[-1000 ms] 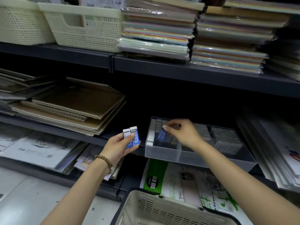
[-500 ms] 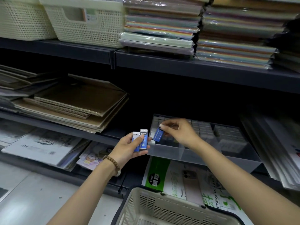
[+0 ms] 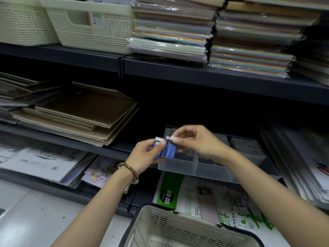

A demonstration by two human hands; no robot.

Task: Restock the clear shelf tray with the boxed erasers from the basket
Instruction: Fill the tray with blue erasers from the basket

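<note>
Pinching the top of a small blue-and-white boxed eraser (image 3: 170, 152), right hand (image 3: 194, 141) is back from the clear plastic shelf tray (image 3: 195, 169), previous one dropped in. Left hand (image 3: 144, 157) curls round this eraser and one more, just before the tray's left end. Two left to place. Cream plastic basket (image 3: 178, 227) below.

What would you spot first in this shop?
Two hands together in the middle: the left hand holds blue boxed erasers and the right hand pinches the top of one, in front of the clear tray. Rainbow paper stacks sit on the top shelf.
</note>
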